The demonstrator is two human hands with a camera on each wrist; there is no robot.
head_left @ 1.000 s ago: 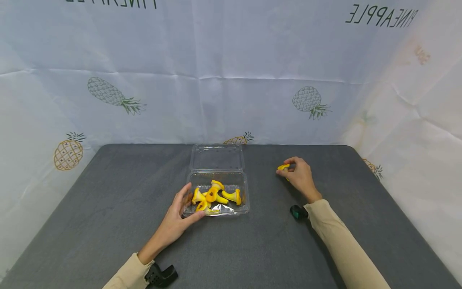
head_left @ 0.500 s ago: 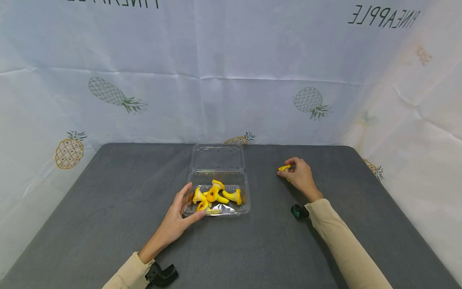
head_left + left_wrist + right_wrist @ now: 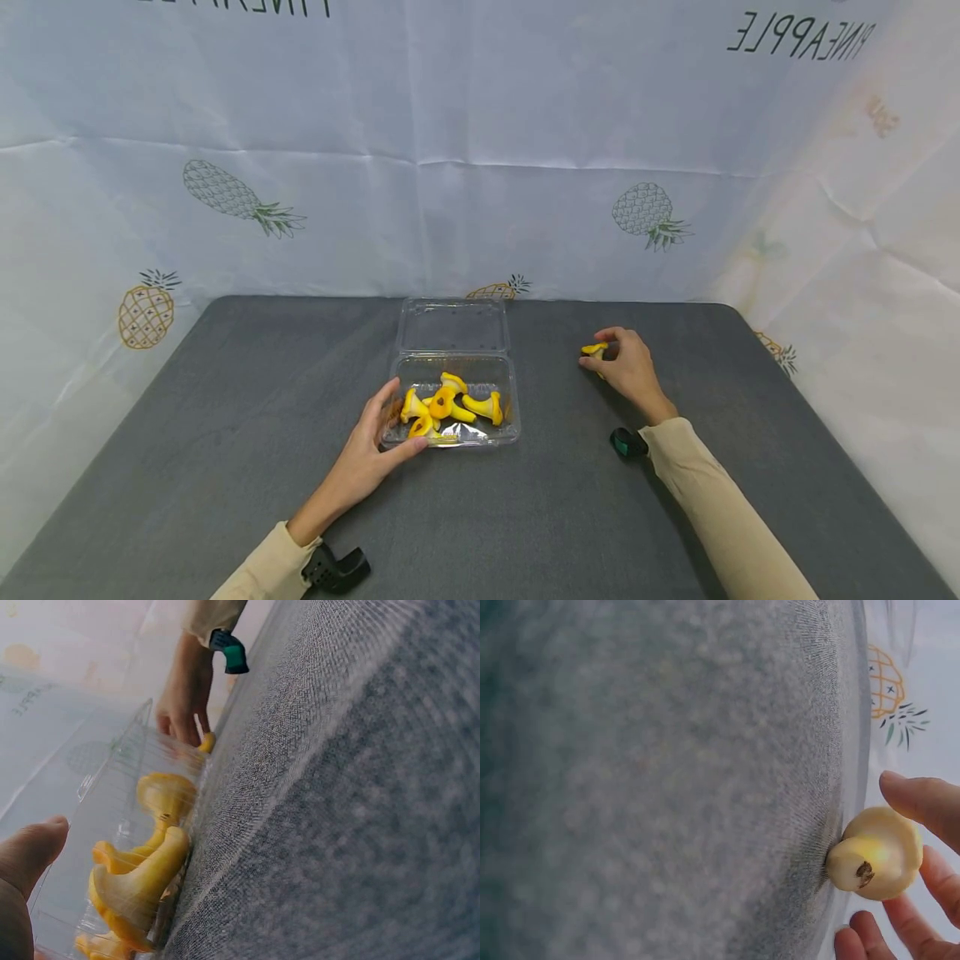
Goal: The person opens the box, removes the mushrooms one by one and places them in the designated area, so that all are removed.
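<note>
A clear plastic clamshell box (image 3: 452, 398) sits open in the middle of the grey table (image 3: 225, 467), its lid (image 3: 452, 326) lying back. Several yellow mushroom-shaped pieces (image 3: 447, 406) lie inside it, and they show close up through the wall (image 3: 142, 881) in the left wrist view. My left hand (image 3: 372, 443) holds the box's near-left corner, thumb along the front edge. My right hand (image 3: 628, 367) is to the right of the box, fingers curled around one more yellow mushroom piece (image 3: 595, 349) that touches the table (image 3: 873, 859).
A white cloth printed with pineapples (image 3: 645, 212) hangs behind and beside the table. The table's back edge runs just behind the box lid. Dark wrist mounts (image 3: 336, 571) sit on both forearms.
The right hand has shifted very slightly to the right with the yellow piece. The left hand and the box have stayed in place.
</note>
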